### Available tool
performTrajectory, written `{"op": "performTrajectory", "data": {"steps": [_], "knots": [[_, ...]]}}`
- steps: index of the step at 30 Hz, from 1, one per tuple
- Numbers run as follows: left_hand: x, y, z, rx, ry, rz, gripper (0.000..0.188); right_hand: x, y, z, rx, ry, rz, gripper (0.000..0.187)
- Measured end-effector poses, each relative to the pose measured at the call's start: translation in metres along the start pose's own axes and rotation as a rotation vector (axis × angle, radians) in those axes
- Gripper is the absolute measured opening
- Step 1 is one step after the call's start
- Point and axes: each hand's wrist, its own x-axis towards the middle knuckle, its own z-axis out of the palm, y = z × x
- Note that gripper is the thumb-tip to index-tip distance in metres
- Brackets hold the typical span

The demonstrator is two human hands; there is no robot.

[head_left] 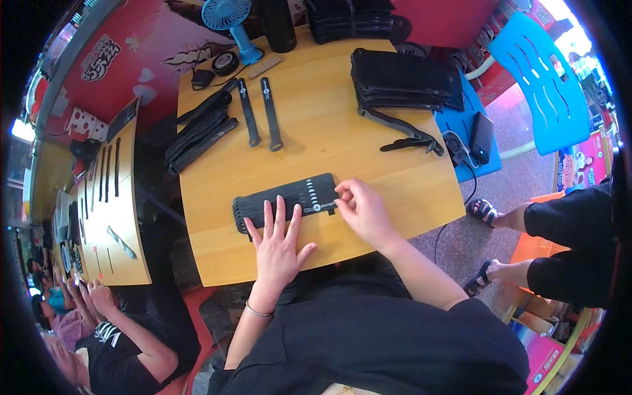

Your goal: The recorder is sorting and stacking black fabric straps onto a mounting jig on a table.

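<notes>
On the near part of the wooden table point(316, 145) lies a flat bundle of black straps point(322, 184), set side by side, with white marks toward the right end. My left hand point(278, 245) rests on its near left part, fingers spread. At the bundle's right end, my right hand point(365, 214) has thumb and forefinger pinched together; what is between them is too small to make out. Farther off lie two single black straps, one point(249, 112) beside the other point(270, 115). Left of them is a pile of black straps point(201, 128).
A stack of black bundles point(401, 79) with loose strap ends sits at the right. At the back stand a blue fan point(230, 23) and a dark bottle point(276, 26). A blue chair point(543, 85) and a person's legs point(559, 243) are to the right; another person point(125, 342) sits left.
</notes>
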Motion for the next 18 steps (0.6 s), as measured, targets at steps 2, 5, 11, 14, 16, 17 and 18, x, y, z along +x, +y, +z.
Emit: {"op": "performTrajectory", "data": {"steps": [2, 5, 11, 14, 16, 17, 18], "knots": [[0.0, 0.0, -0.001, -0.004, -0.013, 0.004, 0.072, 0.0, -0.001, -0.001, 0.017, -0.006, -0.012, 0.02], [0.0, 0.001, -0.001, 0.009, -0.013, 0.012, 0.069, -0.001, -0.002, -0.004, 0.078, -0.026, -0.028, 0.017], [0.0, -0.001, 0.0, -0.011, -0.003, 0.011, 0.068, 0.022, -0.028, -0.046, -0.114, 0.161, -0.041, 0.01], [-0.002, -0.002, -0.002, -0.005, 0.008, 0.008, 0.068, 0.058, -0.004, -0.084, -0.501, 0.334, -0.217, 0.016], [0.0, -0.002, 0.0, -0.002, 0.007, 0.015, 0.069, 0.072, 0.012, -0.104, -0.589, 0.377, -0.246, 0.017], [0.0, -0.002, 0.0, 0.002, 0.002, 0.022, 0.071, 0.077, 0.018, -0.112, -0.702, 0.358, -0.23, 0.018], [0.0, -0.002, 0.0, 0.002, 0.004, 0.018, 0.071, 0.081, 0.023, -0.118, -0.814, 0.338, -0.214, 0.018]]}}
